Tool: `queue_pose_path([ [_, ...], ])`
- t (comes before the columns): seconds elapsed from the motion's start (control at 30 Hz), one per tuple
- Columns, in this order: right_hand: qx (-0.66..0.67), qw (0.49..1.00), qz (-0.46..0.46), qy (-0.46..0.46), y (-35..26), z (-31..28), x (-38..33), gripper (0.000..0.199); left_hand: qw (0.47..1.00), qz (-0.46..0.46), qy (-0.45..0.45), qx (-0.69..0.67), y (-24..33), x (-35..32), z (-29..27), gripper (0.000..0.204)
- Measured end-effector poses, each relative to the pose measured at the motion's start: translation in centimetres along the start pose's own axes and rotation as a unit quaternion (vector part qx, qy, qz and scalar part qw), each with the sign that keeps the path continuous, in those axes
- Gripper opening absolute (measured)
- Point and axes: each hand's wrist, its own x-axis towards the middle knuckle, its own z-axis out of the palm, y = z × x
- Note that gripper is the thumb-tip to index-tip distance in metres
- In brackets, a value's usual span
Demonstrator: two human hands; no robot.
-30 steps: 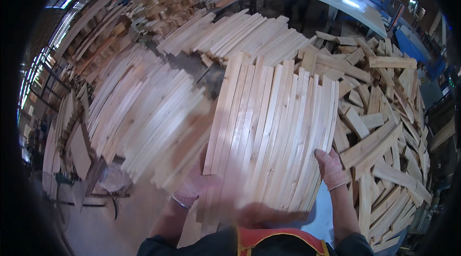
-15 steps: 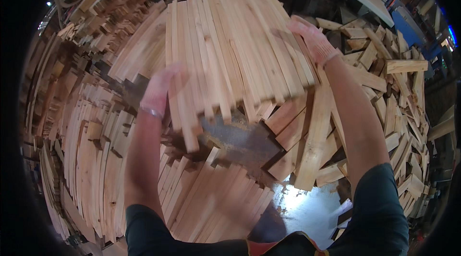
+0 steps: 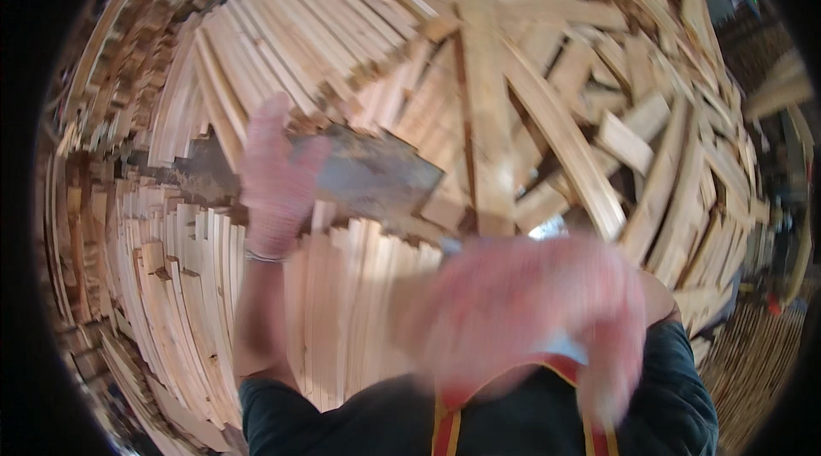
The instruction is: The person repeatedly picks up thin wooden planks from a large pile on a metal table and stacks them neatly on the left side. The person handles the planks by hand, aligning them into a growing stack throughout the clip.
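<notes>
My left hand (image 3: pixel 278 182), in a pinkish knit glove, is open with the thumb apart from the fingers. It hovers by the near end of a row of pale wooden strips (image 3: pixel 308 24) lying side by side at the far left. Whether the fingertips touch a strip, I cannot tell. My right hand (image 3: pixel 539 310), gloved alike, is raised close in front of my chest and smeared by motion. Its fingers are too blurred to read, and no strip shows in it. Below the left hand, another stack of strips (image 3: pixel 321 310) lies close to me, partly covered by my right hand.
A bare dark metal surface (image 3: pixel 368 169) shows between the stacks. On the right, a jumbled heap of wooden offcuts (image 3: pixel 624 139) spreads, with longer boards (image 3: pixel 492 122) at its left edge. More stacked strips (image 3: pixel 175 302) stand at the left.
The row of strips held between both hands is now down at the far left, released. My right hand has drawn back to my chest; my left hand has come off the row's side. The view has shifted.
</notes>
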Motion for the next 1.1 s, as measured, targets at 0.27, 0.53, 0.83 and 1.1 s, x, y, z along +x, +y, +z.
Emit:
queue_pose_path([
  [0.27, 0.123, 0.943, -0.294, 0.097, -7.1, 15.3, -9.2, 0.042, 0.927, -0.158, -0.337, 0.047, 20.6, -9.1, 13.9, 0.109],
  [0.53, 0.078, 0.950, -0.302, 0.030, -12.1, 16.0, -18.6, 0.038, 0.957, -0.212, -0.201, 0.005, 22.0, -11.9, 20.6, 0.088],
  [0.83, -0.243, 0.969, -0.032, -0.022, -11.7, 7.8, -22.0, 0.059, 0.540, -0.458, -0.188, -0.681, 24.3, -28.5, 7.6, 0.055],
  [1.1, -0.729, 0.519, 0.366, 0.255, 2.9, -2.9, -26.9, 0.069, 0.888, -0.355, -0.248, -0.154, 25.2, -39.5, 1.9, 0.053],
])
